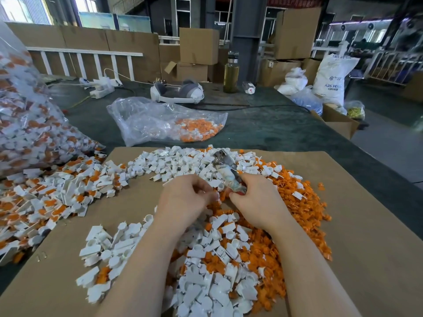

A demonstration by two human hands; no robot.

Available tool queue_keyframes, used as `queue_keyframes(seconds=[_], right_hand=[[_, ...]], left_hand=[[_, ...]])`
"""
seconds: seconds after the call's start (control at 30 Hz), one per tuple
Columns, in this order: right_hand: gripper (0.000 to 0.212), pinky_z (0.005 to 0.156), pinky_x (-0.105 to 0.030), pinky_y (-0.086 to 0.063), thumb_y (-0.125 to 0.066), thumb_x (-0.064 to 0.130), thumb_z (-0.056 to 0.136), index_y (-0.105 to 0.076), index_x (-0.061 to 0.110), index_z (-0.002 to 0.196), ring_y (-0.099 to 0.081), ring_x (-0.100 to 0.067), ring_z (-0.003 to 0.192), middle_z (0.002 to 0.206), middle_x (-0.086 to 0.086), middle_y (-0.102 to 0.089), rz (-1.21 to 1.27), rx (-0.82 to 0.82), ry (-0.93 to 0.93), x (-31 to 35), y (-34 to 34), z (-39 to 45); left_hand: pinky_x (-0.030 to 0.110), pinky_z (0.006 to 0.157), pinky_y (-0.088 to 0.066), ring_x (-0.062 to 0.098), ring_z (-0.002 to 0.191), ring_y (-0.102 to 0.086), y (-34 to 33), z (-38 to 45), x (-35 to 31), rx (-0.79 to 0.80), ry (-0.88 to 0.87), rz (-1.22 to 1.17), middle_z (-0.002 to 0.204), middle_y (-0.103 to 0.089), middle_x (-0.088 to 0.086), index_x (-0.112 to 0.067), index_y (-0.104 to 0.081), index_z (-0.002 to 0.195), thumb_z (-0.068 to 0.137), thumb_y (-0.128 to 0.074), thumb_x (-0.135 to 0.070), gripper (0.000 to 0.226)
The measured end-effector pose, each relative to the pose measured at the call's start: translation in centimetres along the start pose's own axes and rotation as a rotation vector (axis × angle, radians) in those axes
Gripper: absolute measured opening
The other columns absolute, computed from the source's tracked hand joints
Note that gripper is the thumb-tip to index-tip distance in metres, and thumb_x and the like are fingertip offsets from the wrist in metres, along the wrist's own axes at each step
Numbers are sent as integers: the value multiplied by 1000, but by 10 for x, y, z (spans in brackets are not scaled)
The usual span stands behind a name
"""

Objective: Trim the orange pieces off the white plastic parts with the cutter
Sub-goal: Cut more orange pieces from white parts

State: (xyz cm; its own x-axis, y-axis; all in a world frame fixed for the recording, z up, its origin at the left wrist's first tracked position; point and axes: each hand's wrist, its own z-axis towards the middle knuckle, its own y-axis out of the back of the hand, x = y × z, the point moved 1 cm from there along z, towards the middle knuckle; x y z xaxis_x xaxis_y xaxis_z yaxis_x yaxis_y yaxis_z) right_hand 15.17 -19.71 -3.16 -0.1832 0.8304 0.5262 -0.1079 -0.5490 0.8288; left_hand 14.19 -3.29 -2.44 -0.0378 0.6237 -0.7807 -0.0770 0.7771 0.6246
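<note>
white and orange plastic under two bare hands

cardboard sheet covers the near end of the dark table; heaps of white plastic parts and loose orange pieces lie spread over it; both hands meet above the middle of the heap; the right hand has its fingers curled round the handles of the cutter, whose metal head points up and away from the person; whether the blades are closed cannot be told; the left hand has its fingers bent inward, fingertips pinching a small white part just beside the cutter handles; motion blur hides the part's shape; to the left, untrimmed white-and-orange parts spill from a big clear bag; beyond the cardboard lies a second clear bag with orange bits in it; further back stand a headset, a bottle and cardboard boxes.
</note>
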Motion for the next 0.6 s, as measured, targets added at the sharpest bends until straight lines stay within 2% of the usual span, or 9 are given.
queue_keyframes(seconds=[0.13, 0.17, 0.3, 0.37, 0.47, 0.53, 0.6], right_hand=[[11, 57, -26, -43, -59, 32, 88, -56, 24, 81, -54, -11, 70, 77, 6, -57, -20, 0, -2, -1, -1, 1], [14, 55, -25, -41, -59, 33, 88, -54, 25, 78, -53, -11, 69, 75, 6, -57, -25, -2, -1, -1, -1, 1], [19, 53, -23, -33, -60, 34, 88, -49, 28, 74, -51, -9, 65, 72, 8, -54, -34, -3, 4, 0, -2, 1], [14, 53, -23, -35, -59, 33, 89, -52, 27, 78, -52, -10, 66, 74, 8, -55, -26, 1, -4, -1, -2, 1], [10, 55, -24, -39, -59, 33, 89, -58, 24, 85, -54, -10, 69, 77, 7, -58, -2, -1, -9, -1, -1, 1], [12, 56, -25, -42, -60, 33, 89, -60, 22, 86, -55, -10, 69, 77, 6, -59, 43, -5, -4, 0, 0, 0], [13, 55, -25, -39, -61, 33, 89, -60, 21, 84, -54, -10, 67, 75, 6, -59, 96, -13, 4, 0, 0, 0]], left_hand=[[27, 77, -51, 9, 88, -62, -11, 2, 0, -7, -86, 333, 78, -59, -18, -33, -61, 70, 80, -76, -43, 21], [27, 78, -50, 10, 91, -61, -12, 2, 0, -11, -101, 366, 79, -58, -18, -35, -60, 69, 81, -75, -44, 21], [22, 66, -39, 9, 86, -59, -13, 2, 1, -12, -155, 372, 81, -57, -15, -38, -61, 74, 83, -73, -41, 15], [23, 69, -41, 11, 87, -60, -14, 1, 1, -5, -166, 373, 80, -57, -15, -36, -62, 76, 84, -72, -38, 14], [24, 69, -41, 10, 83, -59, -15, 0, 1, -10, -144, 273, 81, -59, -14, -31, -62, 80, 86, -73, -33, 12], [24, 67, -43, 9, 80, -60, -13, 1, 0, -36, -109, 113, 82, -64, -12, -27, -63, 81, 88, -71, -28, 11], [17, 59, -43, 2, 71, -61, -8, 1, -2, -59, -71, -69, 79, -68, -10, -26, -66, 81, 90, -70, -25, 9]])
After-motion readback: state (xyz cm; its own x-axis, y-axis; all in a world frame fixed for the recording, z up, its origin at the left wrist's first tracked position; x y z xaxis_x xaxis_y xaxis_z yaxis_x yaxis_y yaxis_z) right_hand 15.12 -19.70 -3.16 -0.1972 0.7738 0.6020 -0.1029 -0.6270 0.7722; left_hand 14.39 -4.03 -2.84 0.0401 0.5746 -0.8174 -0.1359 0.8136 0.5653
